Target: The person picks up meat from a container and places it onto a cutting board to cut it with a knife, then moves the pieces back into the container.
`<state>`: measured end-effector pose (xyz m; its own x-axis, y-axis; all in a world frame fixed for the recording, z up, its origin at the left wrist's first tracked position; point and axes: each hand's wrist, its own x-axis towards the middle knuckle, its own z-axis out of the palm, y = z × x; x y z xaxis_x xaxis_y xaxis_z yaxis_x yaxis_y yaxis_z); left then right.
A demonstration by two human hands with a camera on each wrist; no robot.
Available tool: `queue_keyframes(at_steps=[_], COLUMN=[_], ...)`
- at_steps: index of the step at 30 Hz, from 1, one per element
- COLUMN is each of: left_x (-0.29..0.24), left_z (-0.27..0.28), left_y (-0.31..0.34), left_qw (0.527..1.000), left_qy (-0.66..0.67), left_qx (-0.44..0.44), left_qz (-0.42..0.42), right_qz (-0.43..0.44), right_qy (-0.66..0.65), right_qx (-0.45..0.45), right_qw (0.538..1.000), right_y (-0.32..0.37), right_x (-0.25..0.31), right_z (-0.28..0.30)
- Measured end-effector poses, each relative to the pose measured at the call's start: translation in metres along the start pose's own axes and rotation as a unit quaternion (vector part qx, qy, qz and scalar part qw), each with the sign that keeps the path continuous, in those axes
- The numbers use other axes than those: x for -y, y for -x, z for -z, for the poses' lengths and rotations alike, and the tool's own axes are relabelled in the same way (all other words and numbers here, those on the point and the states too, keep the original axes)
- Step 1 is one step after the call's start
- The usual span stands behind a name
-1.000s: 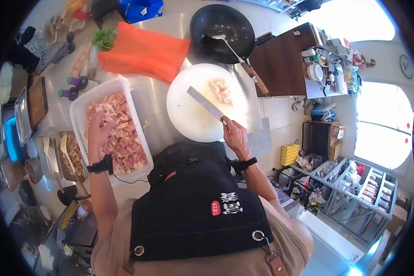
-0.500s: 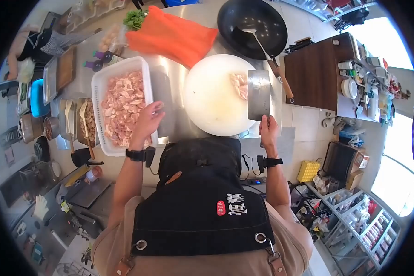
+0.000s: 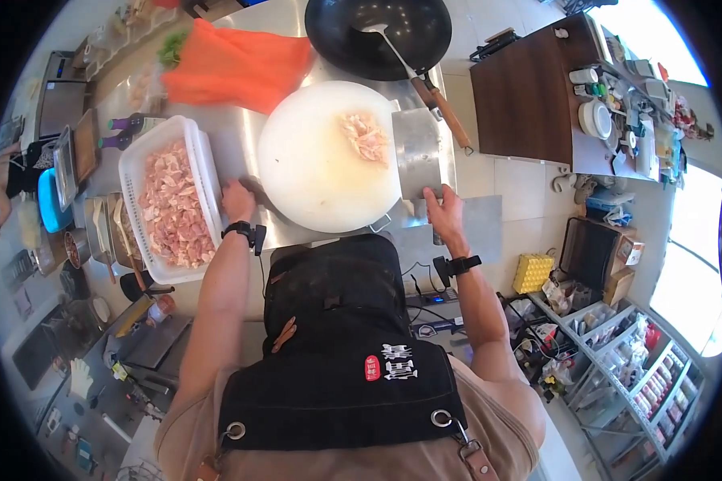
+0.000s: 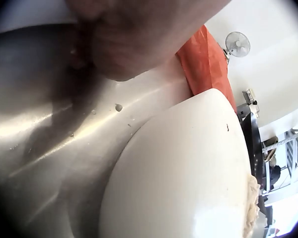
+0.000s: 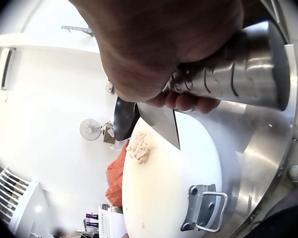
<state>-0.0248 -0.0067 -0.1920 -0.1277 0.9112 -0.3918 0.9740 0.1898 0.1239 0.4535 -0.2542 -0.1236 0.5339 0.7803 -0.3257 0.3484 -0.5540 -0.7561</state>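
Note:
My right hand [image 3: 445,215] grips a cleaver [image 3: 419,152] by its metal handle [image 5: 243,69]. Its broad blade stands at the right edge of a round white chopping board [image 3: 305,160]. A small heap of cut, pale raw meat [image 3: 367,138] lies on the board's right half. My left hand [image 3: 238,202] is low over the steel tabletop, between the board and a white plastic basket [image 3: 206,164] of raw meat pieces [image 3: 172,208]. In the left wrist view the left hand [image 4: 139,39] has its fingertips mostly hidden, and I cannot tell whether they pinch anything.
A black wok [image 3: 345,48] with a spatula [image 3: 417,76] stands behind the board. An orange cloth or bag [image 3: 237,64] lies at the back left, near purple-capped bottles [image 3: 124,132]. The board has a metal handle [image 5: 208,208] on its near side. Trays with utensils stand left of the basket.
My left hand has come out of the meat basket and down to the tabletop beside it. The cleaver has swung from over the board to its right edge.

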Motion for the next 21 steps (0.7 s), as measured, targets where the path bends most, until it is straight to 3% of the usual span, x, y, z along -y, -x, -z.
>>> queue_keyframes(at_steps=[1,3,4,5,6,8,10,12,16,21], left_x=[0.008,0.006,0.002,-0.01,-0.019,-0.036,-0.073,-0.116,-0.172,-0.223], left_z=[-0.013,-0.001,0.008,0.017,0.025,0.044,0.063,0.069,0.059,0.068], left_y=[-0.003,0.009,0.015,0.023,0.032,0.053,0.082,0.103,0.119,0.119], left_qw=[0.999,0.998,0.996,0.992,0.992,0.955,0.951,0.916,0.913,0.94], left_qy=[-0.018,0.009,0.037,0.029,0.027,0.225,0.237,0.338,0.237,0.192], left_qx=[-0.05,-0.05,-0.05,-0.114,-0.114,-0.141,-0.13,-0.054,0.076,0.08], left_qz=[-0.014,-0.035,-0.057,-0.055,-0.056,-0.133,-0.148,-0.207,-0.323,-0.27], right_qz=[0.002,0.006,-0.068,-0.142,-0.144,-0.054,-0.043,-0.023,0.029,0.076], right_qy=[-0.004,-0.011,-0.035,-0.059,-0.06,-0.008,-0.023,-0.039,0.023,0.065], right_qx=[0.0,0.0,0.044,0.088,0.088,0.058,0.065,0.071,0.1,0.119], right_qw=[1.0,1.0,0.996,0.984,0.984,0.997,0.997,0.996,0.994,0.988], right_y=[-0.003,-0.008,-0.01,-0.011,-0.014,-0.024,-0.032,-0.041,-0.045,-0.045], right_x=[-0.002,0.014,0.03,0.042,0.038,0.025,0.011,0.013,0.038,0.047], right_z=[0.0,0.003,0.01,0.013,0.01,-0.002,-0.018,-0.027,-0.029,-0.03])
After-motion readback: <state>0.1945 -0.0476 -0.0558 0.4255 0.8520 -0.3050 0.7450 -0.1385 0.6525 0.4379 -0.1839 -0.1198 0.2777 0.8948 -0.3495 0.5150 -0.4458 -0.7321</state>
